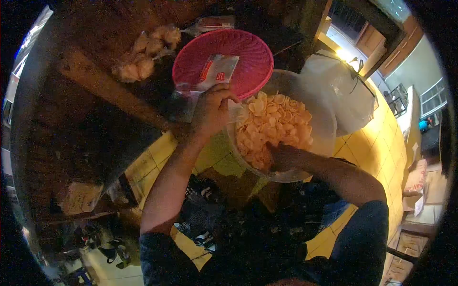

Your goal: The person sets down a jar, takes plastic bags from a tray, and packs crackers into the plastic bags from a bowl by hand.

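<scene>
My right hand's fingers (281, 155) dip into the crackers (274, 119), lower centre of the tub (325, 117); I can't tell how closed they are. My left hand (212, 109) is curled, apparently pinching a clear plastic bag (234, 112) by the rim. I'd scoop loosely, sparing brittle pieces. The pink basket (255, 52), upper centre, crowds my left; a white sack (336, 93) stands upper right.

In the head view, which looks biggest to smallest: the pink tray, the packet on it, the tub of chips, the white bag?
Largest: tub of chips
Next: pink tray and white bag, too alike to rank
Smallest: packet
</scene>
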`<act>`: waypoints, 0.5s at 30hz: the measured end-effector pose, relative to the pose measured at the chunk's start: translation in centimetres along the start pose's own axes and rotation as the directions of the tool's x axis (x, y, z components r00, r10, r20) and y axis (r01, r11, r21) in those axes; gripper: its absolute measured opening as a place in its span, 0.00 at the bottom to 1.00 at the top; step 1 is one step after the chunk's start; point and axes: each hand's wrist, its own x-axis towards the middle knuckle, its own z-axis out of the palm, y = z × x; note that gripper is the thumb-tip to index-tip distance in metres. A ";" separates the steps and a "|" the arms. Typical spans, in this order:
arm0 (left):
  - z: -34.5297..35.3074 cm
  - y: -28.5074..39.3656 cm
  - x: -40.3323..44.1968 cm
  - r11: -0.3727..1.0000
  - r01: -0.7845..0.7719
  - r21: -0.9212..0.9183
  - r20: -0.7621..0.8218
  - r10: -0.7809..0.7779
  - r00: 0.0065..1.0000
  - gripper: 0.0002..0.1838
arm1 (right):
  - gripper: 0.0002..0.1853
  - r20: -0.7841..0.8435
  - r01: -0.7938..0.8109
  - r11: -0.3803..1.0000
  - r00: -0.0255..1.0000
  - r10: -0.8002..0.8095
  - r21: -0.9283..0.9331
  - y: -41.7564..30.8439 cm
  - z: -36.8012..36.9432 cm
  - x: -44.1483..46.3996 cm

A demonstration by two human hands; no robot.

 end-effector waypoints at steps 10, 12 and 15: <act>0.2 0.9 0.0 0.997 -0.040 0.070 0.087 0.034 0.996 0.04 | 0.31 -0.262 0.227 0.968 0.946 -0.193 0.107 -1.1 -0.5 -2.0; 0.9 -0.5 -0.3 0.988 -0.111 0.106 0.054 0.105 0.993 0.05 | 0.28 -0.242 0.246 0.954 0.949 -0.201 0.170 -0.5 -0.1 -0.4; 0.2 -0.4 -0.1 0.973 -0.067 0.222 0.110 0.043 0.993 0.06 | 0.24 -0.266 0.338 0.822 0.935 -0.236 0.458 0.6 -0.6 1.1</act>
